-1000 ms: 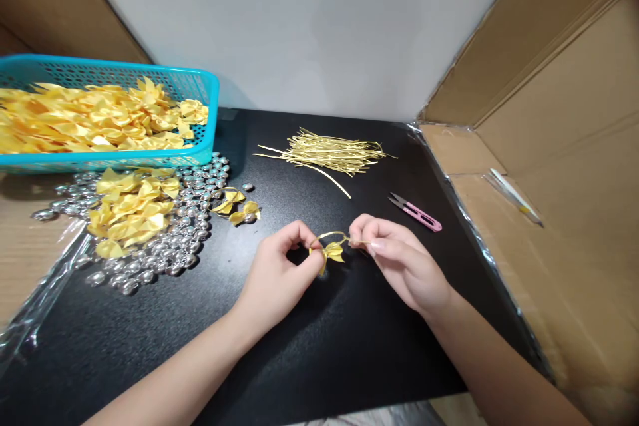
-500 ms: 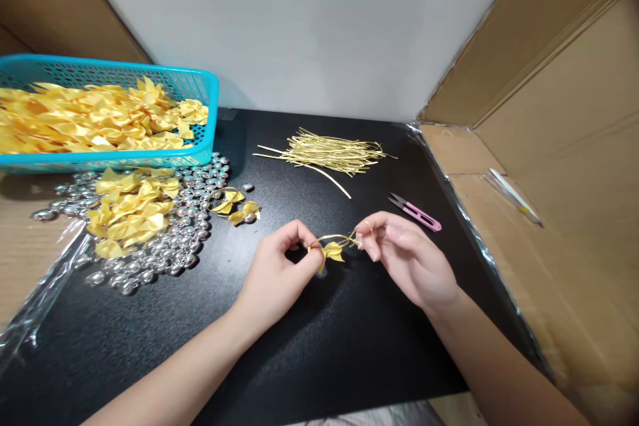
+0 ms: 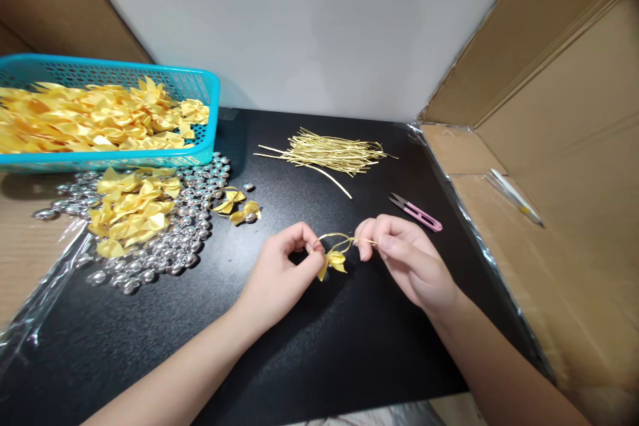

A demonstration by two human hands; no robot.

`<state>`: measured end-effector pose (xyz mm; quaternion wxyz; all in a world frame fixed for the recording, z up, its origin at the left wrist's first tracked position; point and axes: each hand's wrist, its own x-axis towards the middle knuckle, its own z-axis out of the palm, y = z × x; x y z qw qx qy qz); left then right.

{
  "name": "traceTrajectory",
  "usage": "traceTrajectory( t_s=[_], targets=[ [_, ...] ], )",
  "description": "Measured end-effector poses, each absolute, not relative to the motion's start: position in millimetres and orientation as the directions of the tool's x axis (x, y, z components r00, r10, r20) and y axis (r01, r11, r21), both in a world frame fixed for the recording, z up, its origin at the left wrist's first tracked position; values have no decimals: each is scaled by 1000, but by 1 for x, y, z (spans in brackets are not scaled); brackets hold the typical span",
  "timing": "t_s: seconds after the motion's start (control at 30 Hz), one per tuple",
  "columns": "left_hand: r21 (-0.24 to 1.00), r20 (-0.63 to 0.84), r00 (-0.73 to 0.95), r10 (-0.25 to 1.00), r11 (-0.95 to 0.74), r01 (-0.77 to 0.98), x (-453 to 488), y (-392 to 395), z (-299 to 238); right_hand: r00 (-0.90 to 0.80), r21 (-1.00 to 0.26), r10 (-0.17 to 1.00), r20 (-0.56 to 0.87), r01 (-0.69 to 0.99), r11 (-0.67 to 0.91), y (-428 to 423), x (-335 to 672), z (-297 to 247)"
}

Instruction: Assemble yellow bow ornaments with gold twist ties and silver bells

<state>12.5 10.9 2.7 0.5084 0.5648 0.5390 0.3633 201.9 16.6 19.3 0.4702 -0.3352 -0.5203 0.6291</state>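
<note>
Turquoise plastic shows at the upper left, a basket (image 3: 110, 158) heaped with yellow bows (image 3: 124, 113). Below it, silver beads (image 3: 192, 213) spread around a pile of loose bows (image 3: 140, 210). At the frame's centre, the left hand (image 3: 279, 269) pinches a small bow (image 3: 336, 261) between thumb and finger. Gold cord (image 3: 332, 235) loops above that bow, its end pinched by the right hand (image 3: 412, 259), the two hands apart. Cut cords (image 3: 332, 153) lie upper centre; pink snips (image 3: 424, 217) rest right of centre.

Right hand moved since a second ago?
Yes, slightly: the right hand sits a little farther to the right, judged against the pink snips, which lie where they were.
</note>
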Motion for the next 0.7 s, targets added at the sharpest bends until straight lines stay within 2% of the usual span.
traceTrajectory(
  t_s=[0.13, 0.3, 0.53, 0.7],
  targets=[
    [975, -129, 229, 965, 81, 209, 14, 11, 4, -336, -972, 936, 107, -234, 27, 16, 203, 17],
    [968, -144, 265, 953, 79, 239, 15, 10, 4, -311, -968, 946, 86, -249, 6, 16, 202, 14],
    [956, -181, 207, 961, 123, 265, 13, 8, 3, -113, -981, 985, 127, -159, 109, 18, 201, 12],
    [956, -179, 181, 967, 128, 264, 13, 8, 1, -122, -963, 992, 38, -270, 3, 19, 200, 16]
  ],
)
